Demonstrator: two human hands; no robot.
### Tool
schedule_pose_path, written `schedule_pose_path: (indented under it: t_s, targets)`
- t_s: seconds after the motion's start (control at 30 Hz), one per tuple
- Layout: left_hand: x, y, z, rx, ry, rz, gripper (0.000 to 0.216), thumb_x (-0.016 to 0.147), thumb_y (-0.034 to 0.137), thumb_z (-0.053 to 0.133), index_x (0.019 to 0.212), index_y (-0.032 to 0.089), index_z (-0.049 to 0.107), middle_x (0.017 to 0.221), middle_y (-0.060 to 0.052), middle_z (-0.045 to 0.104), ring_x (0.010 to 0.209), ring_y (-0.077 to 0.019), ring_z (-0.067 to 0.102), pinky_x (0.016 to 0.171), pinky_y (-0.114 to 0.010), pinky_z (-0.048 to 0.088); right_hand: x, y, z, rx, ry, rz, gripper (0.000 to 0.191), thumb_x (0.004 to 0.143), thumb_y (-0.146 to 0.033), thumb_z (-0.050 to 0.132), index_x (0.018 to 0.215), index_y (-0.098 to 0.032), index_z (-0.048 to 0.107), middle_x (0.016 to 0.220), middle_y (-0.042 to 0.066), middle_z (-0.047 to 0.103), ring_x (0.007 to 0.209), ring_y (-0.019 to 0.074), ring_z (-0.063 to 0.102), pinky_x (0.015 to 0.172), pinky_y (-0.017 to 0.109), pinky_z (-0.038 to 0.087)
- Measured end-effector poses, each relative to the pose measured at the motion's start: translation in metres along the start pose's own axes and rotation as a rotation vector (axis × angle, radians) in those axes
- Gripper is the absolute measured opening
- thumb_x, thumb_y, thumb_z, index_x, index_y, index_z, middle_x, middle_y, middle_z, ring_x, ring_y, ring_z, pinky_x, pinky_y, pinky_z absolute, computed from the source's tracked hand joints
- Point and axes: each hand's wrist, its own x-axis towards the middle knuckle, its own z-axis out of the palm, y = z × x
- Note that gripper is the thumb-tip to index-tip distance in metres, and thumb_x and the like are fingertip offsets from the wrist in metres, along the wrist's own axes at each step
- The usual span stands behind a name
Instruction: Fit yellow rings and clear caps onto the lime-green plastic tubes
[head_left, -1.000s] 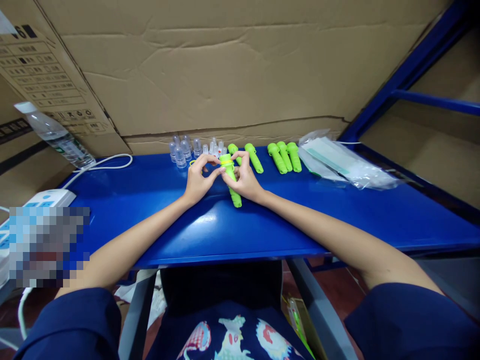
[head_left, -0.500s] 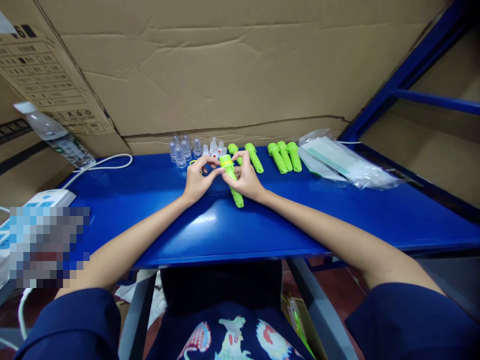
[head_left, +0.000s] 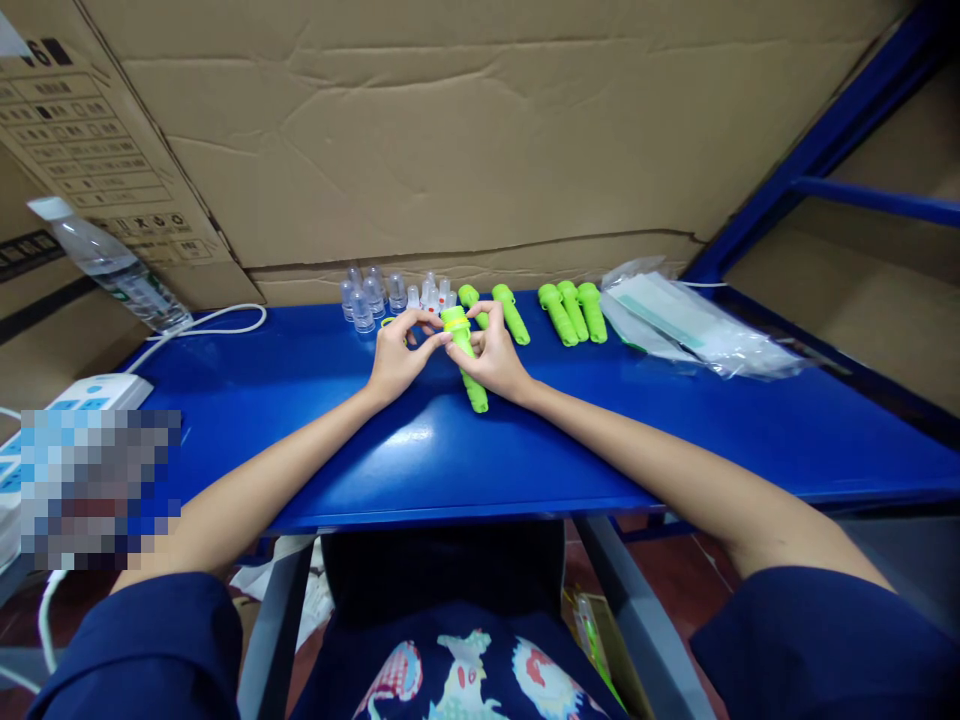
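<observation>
A lime-green flashlight (head_left: 474, 388) with a yellow band round its head lies slanted between my hands, its head pointing away from me. My right hand (head_left: 491, 352) grips it from the right, fingers curled near the head and the thumb on its near side. From the left, my left hand (head_left: 403, 352) pinches at the flashlight's head with thumb and fingertips. Part of a yellow ring (head_left: 386, 323) shows behind the left fingers; what it belongs to is hidden. Just beyond my hands stand small clear caps with red dots (head_left: 430, 297), and two more green flashlights (head_left: 512, 315) lie there.
Several clear plastic domes (head_left: 363, 310) stand at the back of the blue table (head_left: 322, 450). Three green flashlights (head_left: 571, 315) lie right of centre, beside plastic bags (head_left: 690, 320). At left are a water bottle (head_left: 112, 268), a white cable and a power strip (head_left: 105, 390). Cardboard (head_left: 420, 150) walls the back.
The view has shifted very slightly. Both hands keep the same hold on the flashlight, with no other visible movement.
</observation>
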Motion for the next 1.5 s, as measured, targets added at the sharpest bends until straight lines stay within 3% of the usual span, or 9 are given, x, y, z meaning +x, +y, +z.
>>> schedule_pose_path:
  t_s: [0.57, 0.83, 1.1, 1.33, 1.5]
  targets:
    - [-0.001, 0.001, 0.001, -0.041, -0.033, -0.044, 0.037, 0.089, 0.054, 0.072, 0.092, 0.018, 0.066, 0.091, -0.004, 0.074, 0.075, -0.0129, 0.067, 0.061, -0.024, 0.045, 0.001, -0.004, -0.001, -0.017, 0.022, 0.027, 0.055, 0.085, -0.053, 0.072, 0.107, -0.026, 0.030, 0.059, -0.014, 0.038, 0.042, 0.0098, 0.046, 0.043, 0.022, 0.035]
    - [-0.001, -0.007, 0.004, -0.148, 0.019, -0.109, 0.017, 0.093, 0.033, 0.070, 0.094, 0.019, 0.061, 0.086, -0.002, 0.072, 0.077, -0.0119, 0.069, 0.061, -0.022, 0.044, -0.001, -0.006, 0.002, 0.019, 0.004, 0.014, 0.055, 0.086, -0.052, 0.072, 0.110, -0.027, 0.029, 0.061, -0.012, 0.044, 0.045, 0.0132, 0.053, 0.043, 0.026, 0.040]
    - [-0.003, -0.008, 0.006, -0.176, -0.059, -0.124, 0.006, 0.092, 0.021, 0.065, 0.096, 0.017, 0.061, 0.091, -0.004, 0.073, 0.085, -0.0142, 0.071, 0.061, -0.022, 0.046, -0.003, -0.001, 0.004, 0.019, -0.067, -0.050, 0.041, 0.098, -0.051, 0.058, 0.113, -0.028, 0.029, 0.063, -0.008, 0.050, 0.047, 0.0158, 0.055, 0.043, 0.029, 0.041]
    - [-0.005, -0.009, 0.008, -0.175, -0.076, -0.125, 0.012, 0.090, 0.018, 0.063, 0.101, 0.017, 0.060, 0.104, -0.008, 0.072, 0.089, -0.0154, 0.071, 0.063, -0.022, 0.048, -0.002, 0.004, 0.005, 0.014, -0.049, -0.055, 0.045, 0.098, -0.052, 0.059, 0.120, -0.027, 0.028, 0.072, -0.006, 0.051, 0.054, 0.0172, 0.061, 0.050, 0.034, 0.052]
    - [-0.005, -0.008, 0.009, -0.192, -0.080, -0.118, 0.016, 0.088, 0.015, 0.063, 0.104, 0.017, 0.059, 0.107, -0.008, 0.071, 0.089, -0.0149, 0.071, 0.062, -0.021, 0.048, -0.002, 0.001, 0.005, 0.015, -0.042, -0.063, 0.046, 0.097, -0.054, 0.059, 0.115, -0.028, 0.026, 0.072, -0.007, 0.047, 0.051, 0.0145, 0.057, 0.045, 0.030, 0.045]
